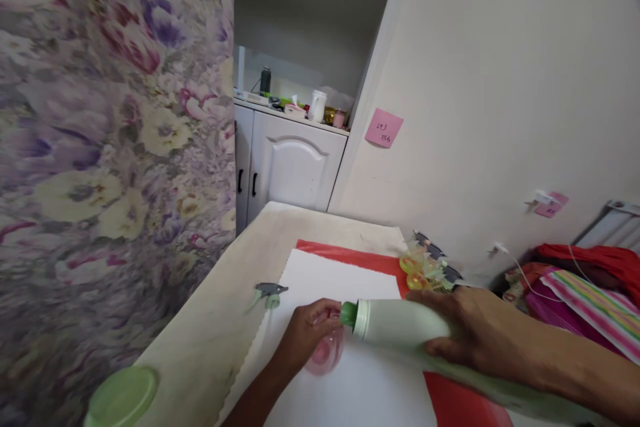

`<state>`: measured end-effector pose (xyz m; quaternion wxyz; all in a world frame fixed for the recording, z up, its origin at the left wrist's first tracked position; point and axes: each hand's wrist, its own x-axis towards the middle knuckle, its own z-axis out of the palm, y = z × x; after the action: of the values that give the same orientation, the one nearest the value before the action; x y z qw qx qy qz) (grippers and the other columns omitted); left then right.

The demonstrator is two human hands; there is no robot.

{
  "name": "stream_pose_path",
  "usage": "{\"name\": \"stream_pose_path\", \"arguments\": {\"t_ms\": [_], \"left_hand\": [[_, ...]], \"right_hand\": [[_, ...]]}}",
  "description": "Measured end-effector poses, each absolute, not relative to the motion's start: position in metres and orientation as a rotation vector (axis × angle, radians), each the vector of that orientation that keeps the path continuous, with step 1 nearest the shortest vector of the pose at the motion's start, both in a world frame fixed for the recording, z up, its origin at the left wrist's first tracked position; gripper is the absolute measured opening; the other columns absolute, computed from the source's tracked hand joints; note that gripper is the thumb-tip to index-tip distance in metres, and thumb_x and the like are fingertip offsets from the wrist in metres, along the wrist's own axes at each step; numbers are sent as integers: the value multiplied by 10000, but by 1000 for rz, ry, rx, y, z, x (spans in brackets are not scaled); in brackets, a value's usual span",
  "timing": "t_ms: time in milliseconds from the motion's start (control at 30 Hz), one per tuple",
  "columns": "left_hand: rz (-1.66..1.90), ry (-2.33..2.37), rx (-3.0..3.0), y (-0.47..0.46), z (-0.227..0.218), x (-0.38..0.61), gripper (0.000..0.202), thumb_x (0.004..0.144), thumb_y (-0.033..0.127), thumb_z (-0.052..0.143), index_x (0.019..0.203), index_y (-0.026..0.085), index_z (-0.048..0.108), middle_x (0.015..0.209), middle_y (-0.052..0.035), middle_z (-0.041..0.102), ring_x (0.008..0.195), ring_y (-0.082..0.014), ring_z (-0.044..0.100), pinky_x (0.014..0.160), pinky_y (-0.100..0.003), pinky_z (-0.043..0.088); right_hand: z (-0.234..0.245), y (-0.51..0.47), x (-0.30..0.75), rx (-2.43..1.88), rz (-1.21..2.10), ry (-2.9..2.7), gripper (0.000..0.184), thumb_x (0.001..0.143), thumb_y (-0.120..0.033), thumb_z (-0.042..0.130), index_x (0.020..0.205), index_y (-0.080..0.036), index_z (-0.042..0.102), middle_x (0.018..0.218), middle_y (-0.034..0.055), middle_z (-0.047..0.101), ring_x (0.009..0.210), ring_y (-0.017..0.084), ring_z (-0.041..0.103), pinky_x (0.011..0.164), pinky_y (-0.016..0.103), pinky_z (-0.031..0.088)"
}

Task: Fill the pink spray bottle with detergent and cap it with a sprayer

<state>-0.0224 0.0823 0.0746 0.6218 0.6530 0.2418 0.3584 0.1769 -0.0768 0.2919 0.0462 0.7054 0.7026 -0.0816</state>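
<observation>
My right hand (475, 327) is wrapped round a pale green plastic bottle (400, 323), tipped on its side with its green neck (349, 313) pointing left. My left hand (305, 333) is closed round a small clear pink container (325, 350), held right under the bottle's mouth. Both hover over a white sheet (340, 280) that lies on a red mat (450, 400) on a cream table (225, 320). A grey-green spray head (269, 292) lies on the table just left of my left hand.
A light green lid (123, 397) sits at the table's near left corner. Yellow and pink plastic pieces (420, 270) lie by the wall. A flowered curtain (100, 147) hangs at left; a white cabinet (290, 160) stands behind. Striped and red cloths (590, 300) are piled at right.
</observation>
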Motion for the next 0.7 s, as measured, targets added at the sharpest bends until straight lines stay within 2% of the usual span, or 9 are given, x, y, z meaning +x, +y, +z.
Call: {"name": "stream_pose_path", "arguments": {"t_ms": [267, 467, 700], "left_hand": [[821, 553, 1479, 78, 82, -25, 192, 746, 291, 677, 906, 193, 713, 852, -24, 721, 827, -188, 624, 743, -275, 454], [815, 561, 1477, 79, 82, -24, 200, 746, 293, 667, 909, 186, 711, 849, -28, 723, 825, -194, 629, 742, -285, 460], [818, 581, 1499, 81, 77, -24, 207, 753, 313, 678, 918, 193, 711, 844, -18, 717, 816, -187, 622, 747, -280, 454]], "right_hand": [[292, -76, 175, 2129, -263, 2172, 451, 800, -397, 597, 1244, -333, 552, 924, 61, 733, 824, 276, 691, 707, 364, 494], [295, -77, 174, 2141, -269, 2133, 523, 800, -419, 603, 1303, -301, 522, 985, 96, 730, 888, 294, 688, 755, 377, 508], [295, -77, 174, 2141, -253, 2116, 528, 808, -415, 596, 1320, -321, 508, 1004, 100, 728, 899, 308, 690, 768, 410, 513]]}}
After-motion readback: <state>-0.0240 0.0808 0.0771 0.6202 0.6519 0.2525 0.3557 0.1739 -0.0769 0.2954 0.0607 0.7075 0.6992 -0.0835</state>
